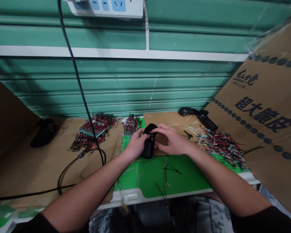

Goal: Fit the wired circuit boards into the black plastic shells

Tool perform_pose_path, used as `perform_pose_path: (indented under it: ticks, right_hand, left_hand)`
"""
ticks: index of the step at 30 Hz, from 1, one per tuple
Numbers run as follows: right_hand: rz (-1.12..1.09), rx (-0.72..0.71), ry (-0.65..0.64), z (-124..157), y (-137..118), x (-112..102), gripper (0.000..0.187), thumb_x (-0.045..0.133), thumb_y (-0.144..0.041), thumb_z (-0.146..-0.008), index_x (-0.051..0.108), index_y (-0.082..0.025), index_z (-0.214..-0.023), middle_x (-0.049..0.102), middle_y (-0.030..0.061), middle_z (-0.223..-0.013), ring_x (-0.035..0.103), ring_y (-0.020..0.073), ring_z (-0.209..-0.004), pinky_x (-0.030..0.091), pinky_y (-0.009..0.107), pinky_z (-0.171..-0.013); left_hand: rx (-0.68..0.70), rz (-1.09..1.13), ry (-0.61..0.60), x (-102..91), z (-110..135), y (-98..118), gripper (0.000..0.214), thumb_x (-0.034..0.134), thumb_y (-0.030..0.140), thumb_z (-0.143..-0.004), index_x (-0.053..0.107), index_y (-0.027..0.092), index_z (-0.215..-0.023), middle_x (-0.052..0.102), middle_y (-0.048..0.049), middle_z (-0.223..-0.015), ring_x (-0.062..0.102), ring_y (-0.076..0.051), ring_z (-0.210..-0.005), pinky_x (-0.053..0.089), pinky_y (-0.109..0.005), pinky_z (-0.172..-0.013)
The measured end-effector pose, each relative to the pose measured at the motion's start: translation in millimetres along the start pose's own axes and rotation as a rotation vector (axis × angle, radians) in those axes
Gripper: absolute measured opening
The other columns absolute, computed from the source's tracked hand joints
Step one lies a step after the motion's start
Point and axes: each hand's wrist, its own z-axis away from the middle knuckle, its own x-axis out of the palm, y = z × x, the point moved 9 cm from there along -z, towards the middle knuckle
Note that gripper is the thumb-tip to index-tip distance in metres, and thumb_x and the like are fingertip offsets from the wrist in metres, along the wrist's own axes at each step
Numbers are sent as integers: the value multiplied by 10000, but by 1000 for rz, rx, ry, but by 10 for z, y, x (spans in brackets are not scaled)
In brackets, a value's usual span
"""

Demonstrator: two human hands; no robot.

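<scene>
In the middle of the head view, a black plastic handheld object (148,145) stands upright, its exact kind unclear. My left hand (135,144) grips it from the left side. My right hand (171,139) reaches across from the right, with its fingertips on the object's top. A few thin black wires (168,174) lie on the green cutting mat (160,176) below my hands.
Bundled red-and-black wires (92,134) lie on a green board on cardboard at left, with more wires (221,145) heaped at right. Black tools (199,115) lie behind them. A black cable (80,84) runs from the power strip (106,6) by a green shutter.
</scene>
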Motion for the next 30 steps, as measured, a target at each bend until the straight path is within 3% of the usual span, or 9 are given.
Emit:
perform_pose_path:
  ticks: [8,11,14,16,18,21,23,28,30]
  right_hand:
    - [23,142,-117,51,78,117,1043,982,-615,-545,534,-252,-1414,490,119,-1398,599,318,-1241,511,460,-1085]
    - [30,137,-91,43,74,125,1032,977,-602,-560,519,-246,-1414,477,118,-1402,590,316,-1263,502,452,-1109]
    - [84,165,-55,47,191,63,1043,975,-575,-570,510,-238,-1441,448,125,-1444,562,322,-1316,464,449,-1162]
    - [154,233,-17,65,370,-26,1078,974,-581,-564,507,-232,-1470,431,135,-1465,556,335,-1328,454,464,-1174]
    - [222,303,12,87,576,-112,1106,964,-616,-564,513,-219,-1492,448,149,-1452,556,355,-1330,450,490,-1179]
    - [278,372,37,106,834,-190,1134,925,-696,-589,522,-190,-1521,501,180,-1439,547,386,-1354,427,529,-1199]
    - [285,385,58,101,923,-217,1117,903,-695,-640,502,-185,-1549,527,197,-1469,536,393,-1382,413,539,-1209]
    - [243,351,133,58,898,-252,1115,878,-622,-744,367,-193,-1637,595,198,-1482,578,378,-1370,481,527,-1145]
    - [257,370,149,58,900,-245,1108,869,-624,-760,357,-180,-1636,618,205,-1456,599,384,-1346,500,532,-1121]
  left_hand:
    - [-23,78,-44,41,-19,-100,480,861,293,-678,608,186,-1071,750,-33,-886,738,-234,-833,563,-346,-799]
    - [16,68,-63,37,-43,-58,479,866,288,-662,668,170,-1082,756,-50,-978,715,-228,-957,527,-312,-851]
    - [40,-47,-55,-51,-95,44,430,803,371,-733,691,178,-1101,744,-64,-999,700,-228,-905,519,-319,-772]
    - [182,-301,44,-214,-129,264,318,720,410,-809,708,177,-1024,723,-67,-942,669,-221,-812,499,-324,-708]
    - [445,-682,203,-340,-87,596,192,685,346,-835,710,183,-931,701,-66,-913,632,-224,-818,489,-340,-748]
    - [689,-1027,309,-326,13,829,114,676,235,-819,686,192,-924,684,-70,-953,625,-245,-902,486,-366,-834]
    - [730,-1080,213,-211,44,792,75,665,226,-845,673,193,-911,677,-64,-923,624,-232,-866,483,-352,-806]
    - [701,-1067,-358,297,239,431,200,777,357,-861,698,198,-953,720,-63,-946,655,-221,-893,490,-335,-822]
    - [665,-1073,-508,394,319,310,296,846,378,-800,712,196,-991,728,-77,-992,670,-242,-950,502,-348,-862]
